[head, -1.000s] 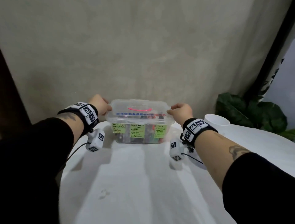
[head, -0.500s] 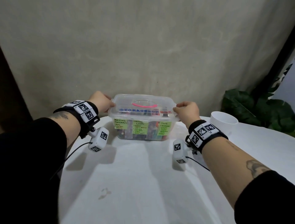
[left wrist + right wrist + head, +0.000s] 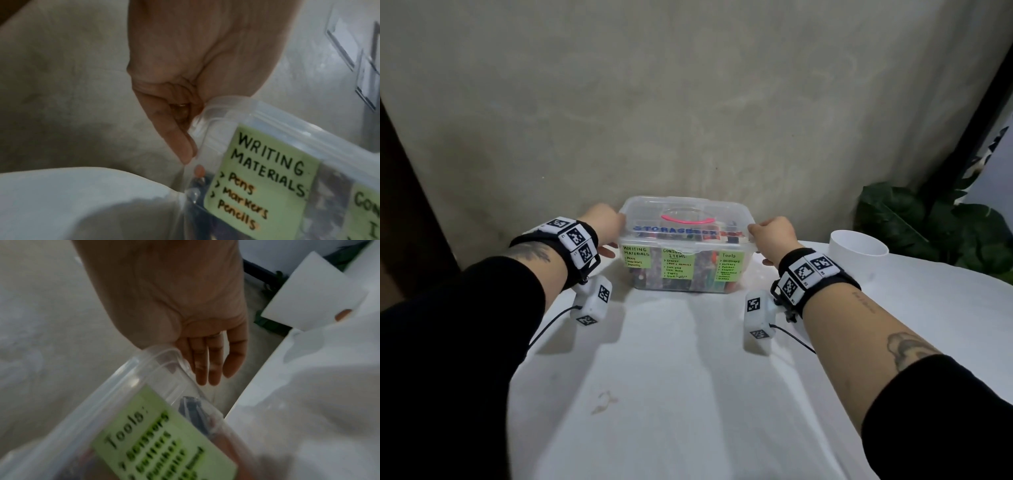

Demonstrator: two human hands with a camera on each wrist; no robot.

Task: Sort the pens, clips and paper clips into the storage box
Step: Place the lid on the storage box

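The clear storage box [image 3: 654, 212] stands at the far middle of the table with its lid on. The lid has a pink handle [image 3: 683, 219], and green labels [image 3: 637, 256] are stuck on the front wall. Mixed stationery shows dimly through the walls. My left hand [image 3: 602, 222] grips the box's left end; in the left wrist view its fingers [image 3: 180, 129] curl down at the lid's corner [image 3: 267, 123]. My right hand [image 3: 772, 234] grips the right end, its fingers [image 3: 205, 361] lying down the side wall [image 3: 144, 369]. Both thumbs are hidden.
A white cup [image 3: 858, 241] stands right of the box, with a leafy plant [image 3: 928, 226] behind it. White cloth covers the table [image 3: 688, 377] and carries a small stain [image 3: 602, 401]. A wall rises close behind the box, and the table's edge runs along the left.
My right hand has moved from touching the lid's right corner to closing over it. My left hand stays on the left end. The view has shifted slightly.
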